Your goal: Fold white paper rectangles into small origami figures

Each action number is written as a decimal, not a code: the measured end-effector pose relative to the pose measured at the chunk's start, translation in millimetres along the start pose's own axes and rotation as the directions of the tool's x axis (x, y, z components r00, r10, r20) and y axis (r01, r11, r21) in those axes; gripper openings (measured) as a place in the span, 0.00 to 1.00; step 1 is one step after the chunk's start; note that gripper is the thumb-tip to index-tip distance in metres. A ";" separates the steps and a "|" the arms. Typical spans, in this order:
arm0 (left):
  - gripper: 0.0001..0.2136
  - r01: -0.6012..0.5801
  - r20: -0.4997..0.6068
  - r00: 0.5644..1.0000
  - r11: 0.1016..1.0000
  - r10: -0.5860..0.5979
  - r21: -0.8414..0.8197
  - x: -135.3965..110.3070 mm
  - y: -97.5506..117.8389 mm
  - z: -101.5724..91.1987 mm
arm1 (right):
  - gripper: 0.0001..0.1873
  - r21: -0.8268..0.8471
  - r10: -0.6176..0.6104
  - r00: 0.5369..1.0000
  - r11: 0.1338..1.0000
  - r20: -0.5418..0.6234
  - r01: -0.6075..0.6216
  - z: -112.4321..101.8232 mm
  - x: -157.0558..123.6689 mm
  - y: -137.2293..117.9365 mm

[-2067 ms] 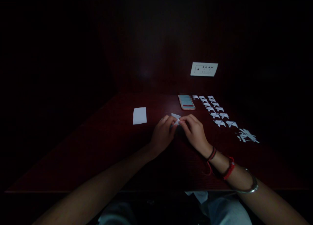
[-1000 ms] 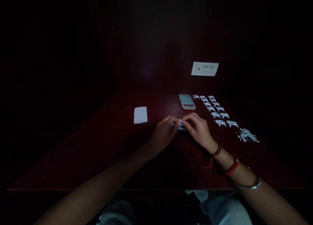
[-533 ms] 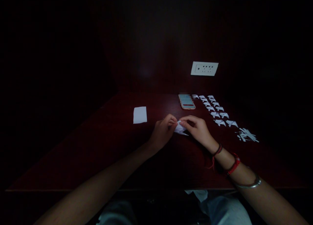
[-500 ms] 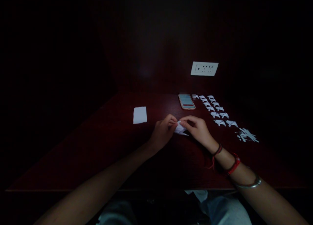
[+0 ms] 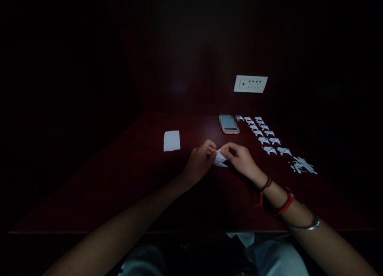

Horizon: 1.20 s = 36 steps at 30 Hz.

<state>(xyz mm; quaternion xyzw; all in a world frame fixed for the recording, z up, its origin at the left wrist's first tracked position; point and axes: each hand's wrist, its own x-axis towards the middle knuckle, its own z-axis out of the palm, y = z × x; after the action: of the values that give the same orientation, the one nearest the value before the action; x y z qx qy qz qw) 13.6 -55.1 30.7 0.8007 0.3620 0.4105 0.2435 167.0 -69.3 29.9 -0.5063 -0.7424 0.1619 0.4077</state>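
In dim light, a small white folded paper piece (image 5: 220, 160) lies between my two hands on the dark red table (image 5: 140, 176). My left hand (image 5: 199, 162) pinches its left edge with curled fingers. From the right, my right hand (image 5: 241, 159) pinches the same piece; that wrist wears red and dark bands and a metal bangle. Part of the paper is hidden under my fingers.
A white paper sheet (image 5: 171, 140) lies to the left. A phone (image 5: 229, 125) sits at the back. Several small folded paper figures (image 5: 265, 138) stand in two rows to the right, with a pile of paper scraps (image 5: 302, 165) beyond. A wall socket (image 5: 250, 84) is behind.
Both hands have kept working the paper piece; it has been folded smaller and lifted slightly, and my right hand has shifted a little to the right and back.
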 end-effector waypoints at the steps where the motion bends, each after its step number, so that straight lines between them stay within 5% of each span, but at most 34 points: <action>1: 0.06 0.001 -0.003 1.000 1.000 -0.001 -0.013 -0.1 -1.6 0.4 | 0.09 -0.020 -0.013 1.000 1.000 0.003 0.014 -0.7 -0.3 0.0; 8: 0.08 0.125 0.077 0.990 0.982 -0.115 -0.144 2.7 -15.5 2.2 | 0.07 -0.143 -0.027 0.999 0.990 -0.037 0.021 -0.2 1.1 2.6; 15: 0.07 0.141 0.014 0.990 0.988 -0.141 -0.065 5.2 -17.2 -1.8 | 0.08 0.008 0.033 0.982 0.999 0.187 -0.036 -7.3 1.9 10.8; 24: 0.18 0.182 0.203 0.972 0.931 -0.121 -0.316 6.2 -26.7 2.7 | 0.06 0.118 0.190 0.969 0.971 0.155 -0.209 -6.5 5.4 23.3; 30: 0.15 0.209 0.157 0.969 0.970 -0.189 -0.126 6.0 -30.6 1.9 | 0.10 0.287 0.169 0.938 0.923 0.302 -0.258 -9.7 3.3 12.0; 36: 0.15 0.193 0.192 0.964 0.981 -0.184 -0.027 5.1 -25.5 -0.7 | 0.09 0.201 0.232 0.938 0.937 0.257 -0.287 -0.6 3.5 21.0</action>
<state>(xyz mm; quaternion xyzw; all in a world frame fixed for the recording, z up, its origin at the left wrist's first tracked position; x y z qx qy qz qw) 5.4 -35.2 16.0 0.7921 0.4026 0.3160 0.3326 179.9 -57.2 18.1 -0.5263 -0.6862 0.3588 0.3513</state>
